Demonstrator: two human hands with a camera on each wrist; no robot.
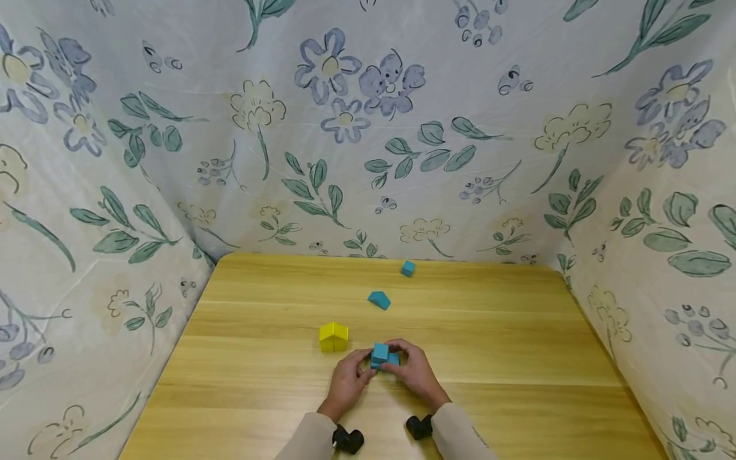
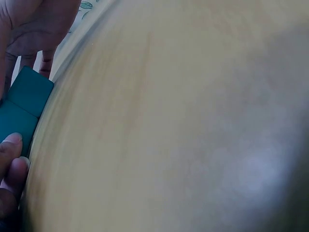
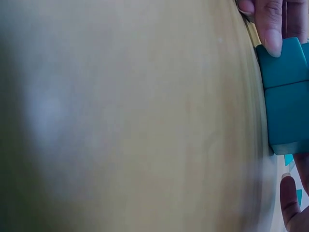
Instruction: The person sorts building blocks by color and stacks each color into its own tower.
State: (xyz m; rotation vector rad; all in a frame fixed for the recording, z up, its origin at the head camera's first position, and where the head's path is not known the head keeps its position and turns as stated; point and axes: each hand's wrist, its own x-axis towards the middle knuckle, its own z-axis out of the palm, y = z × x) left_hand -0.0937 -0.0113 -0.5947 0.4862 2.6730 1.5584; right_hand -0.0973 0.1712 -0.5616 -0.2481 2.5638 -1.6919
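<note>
In the head view, a small blue block (image 1: 381, 352) sits on top of a lower blue block (image 1: 393, 360), low at the middle of the wooden table. My left hand (image 1: 347, 378) is at the left end of this stack, thumb and fingers curled about it. Opposite, my right hand (image 1: 418, 370) grips the right end, its thumb in front and its fingers behind. Two flat faces of the blue blocks (image 3: 287, 108) meet at a thin seam in the right wrist view, a fingertip pressed on one. The left wrist view shows the same blocks (image 2: 31, 92) between fingers at the frame's edge.
Left of and beyond the stack stand yellow blocks (image 1: 333, 337) with a peaked top. Farther back lie a blue sloped block (image 1: 379, 299) and a blue cube (image 1: 408, 268). Flower-patterned cloth (image 1: 356, 160) walls in the table's back and sides.
</note>
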